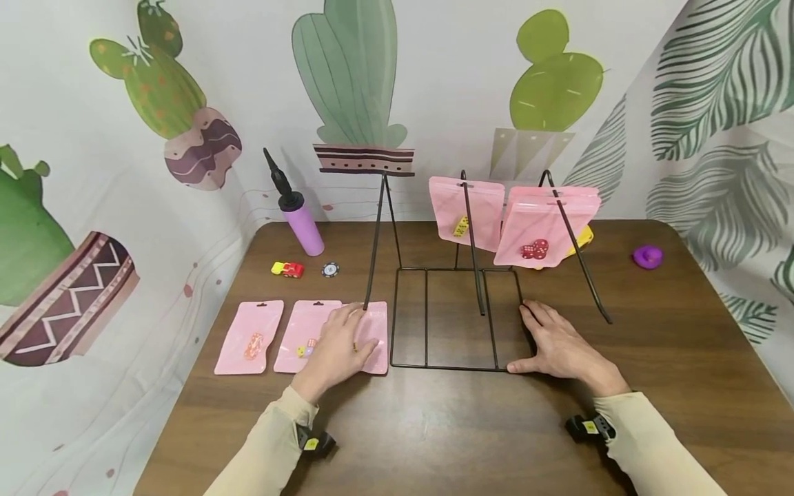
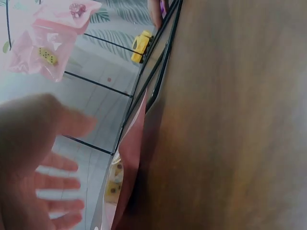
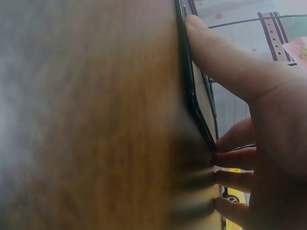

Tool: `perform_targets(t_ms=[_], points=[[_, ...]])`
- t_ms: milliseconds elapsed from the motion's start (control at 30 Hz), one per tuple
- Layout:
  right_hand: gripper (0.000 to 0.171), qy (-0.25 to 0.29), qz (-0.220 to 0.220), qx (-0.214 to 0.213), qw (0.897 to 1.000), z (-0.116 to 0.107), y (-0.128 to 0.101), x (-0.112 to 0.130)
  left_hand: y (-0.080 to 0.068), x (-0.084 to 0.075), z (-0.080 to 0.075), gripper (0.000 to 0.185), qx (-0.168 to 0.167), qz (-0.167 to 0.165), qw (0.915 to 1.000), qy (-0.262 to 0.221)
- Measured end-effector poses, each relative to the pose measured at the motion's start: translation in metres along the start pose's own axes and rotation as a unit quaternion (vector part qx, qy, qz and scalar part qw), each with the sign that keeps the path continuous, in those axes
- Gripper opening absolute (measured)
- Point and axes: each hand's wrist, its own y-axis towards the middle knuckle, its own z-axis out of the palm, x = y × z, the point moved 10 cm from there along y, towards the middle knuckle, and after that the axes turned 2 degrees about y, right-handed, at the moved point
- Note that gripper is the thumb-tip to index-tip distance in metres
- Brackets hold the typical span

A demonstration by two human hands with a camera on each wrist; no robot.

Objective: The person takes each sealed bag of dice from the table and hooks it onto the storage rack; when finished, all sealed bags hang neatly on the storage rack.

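A black wire rack (image 1: 446,366) stands mid-table, and two of its hooks carry pink pouches: one with a yellow die (image 1: 466,210), one with red dice (image 1: 542,224). Three more pink pouches lie flat to its left (image 1: 249,337) (image 1: 304,334) (image 1: 377,324). My left hand (image 1: 356,331) is spread over the rightmost flat pouch, fingers straight. The left wrist view shows that hand (image 2: 57,153) open beside the pouch (image 2: 129,153) and the rack wire (image 2: 158,72). My right hand (image 1: 527,341) lies flat at the rack base's right edge. There its thumb and fingers (image 3: 225,96) touch the wire (image 3: 194,100).
A purple hand pump (image 1: 300,220) stands at the back left, with a small toy car (image 1: 288,269) and a poker chip (image 1: 330,269) in front of it. A purple lump (image 1: 648,257) sits far right. A yellow object (image 1: 583,238) shows behind the hanging pouches.
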Motion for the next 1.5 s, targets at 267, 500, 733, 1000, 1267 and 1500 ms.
perform_targets(t_ms=[267, 500, 733, 1000, 1267, 1500], points=[[0.118, -0.006, 0.003, 0.006, 1.000, 0.001, 0.000, 0.000, -0.014, 0.014, -0.001, 0.070, -0.024, -0.093, 0.9953, 0.017], [0.117, -0.004, 0.003, 0.010, 1.000, 0.002, -0.002, -0.001, -0.015, 0.023, 0.016, 0.081, 0.020, -0.131, 0.9907, 0.032], [0.119, 0.004, 0.008, 0.018, 1.000, 0.004, -0.002, -0.003, -0.015, 0.025, 0.016, 0.095, 0.033, -0.153, 0.9866, 0.046], [0.119, 0.002, 0.010, 0.019, 1.000, 0.003, -0.001, -0.002, -0.016, 0.024, 0.018, 0.104, 0.027, -0.152, 0.9877, 0.024], [0.119, 0.005, 0.013, 0.021, 1.000, 0.004, -0.002, -0.003, -0.012, 0.021, 0.015, 0.110, -0.002, -0.132, 0.9912, 0.004], [0.119, 0.005, 0.012, 0.020, 1.000, 0.004, -0.001, -0.004, -0.013, 0.021, 0.015, 0.115, -0.016, -0.156, 0.9873, -0.022]])
